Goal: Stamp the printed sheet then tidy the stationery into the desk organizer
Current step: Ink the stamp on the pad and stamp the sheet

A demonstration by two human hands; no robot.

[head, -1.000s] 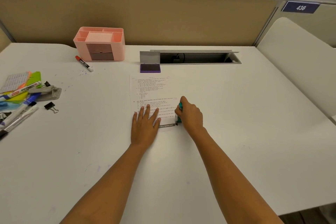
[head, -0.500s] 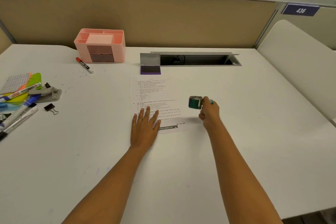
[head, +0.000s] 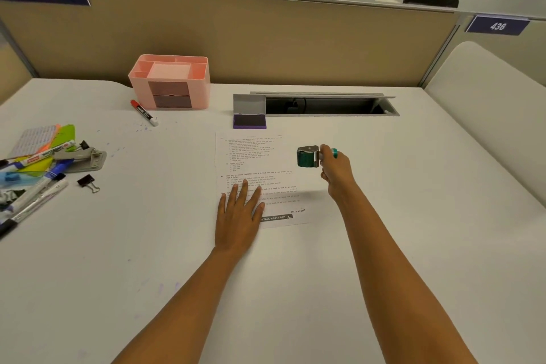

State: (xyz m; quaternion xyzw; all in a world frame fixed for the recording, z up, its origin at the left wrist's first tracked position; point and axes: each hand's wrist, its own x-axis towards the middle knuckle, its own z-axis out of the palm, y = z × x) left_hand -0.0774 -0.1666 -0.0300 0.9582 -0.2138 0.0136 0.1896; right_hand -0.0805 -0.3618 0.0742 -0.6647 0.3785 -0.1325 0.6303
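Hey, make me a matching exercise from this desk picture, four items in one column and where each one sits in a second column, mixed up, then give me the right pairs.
Column one:
1. green stamp
2. purple ink pad
3. red-capped marker
4. black binder clip

Column two:
A. lying by the pink organizer, at its front left corner
B. gripped in the right hand, clear of the printed sheet
C. lid open, just beyond the printed sheet's far edge
D. next to the pen pile at the left

Pairs: 1-B, 2-C, 3-A, 4-D.
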